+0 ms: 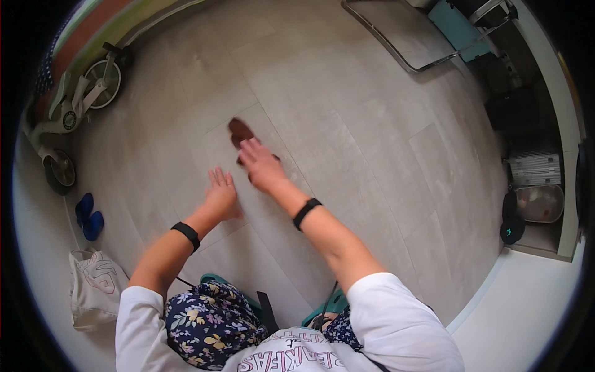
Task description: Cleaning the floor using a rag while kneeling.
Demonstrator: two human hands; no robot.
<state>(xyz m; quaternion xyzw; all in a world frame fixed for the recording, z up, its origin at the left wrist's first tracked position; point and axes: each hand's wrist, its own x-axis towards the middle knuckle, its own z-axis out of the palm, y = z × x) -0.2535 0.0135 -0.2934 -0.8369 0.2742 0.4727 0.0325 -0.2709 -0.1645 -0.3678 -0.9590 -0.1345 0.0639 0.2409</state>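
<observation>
Dark reddish-brown footwear (pixel 240 130), slightly blurred, lies on the light wood-look floor (pixel 344 195) ahead of me. My right hand (pixel 261 166) is over its near part, fingers stretched forward, and hides much of it; whether the hand grips it I cannot tell. Left of it and nearer to me, my left hand (pixel 221 195) is just above or on the floor, fingers apart, with nothing in it. Each wrist wears a black band.
Blue slippers (pixel 89 217) and a cream cloth bag (pixel 95 288) are at the left, below a wheeled scooter or small bike (pixel 69 121). A metal tube frame (pixel 411 69) stands at the upper right. Along the right runs a low shelf (pixel 539 251) holding bins.
</observation>
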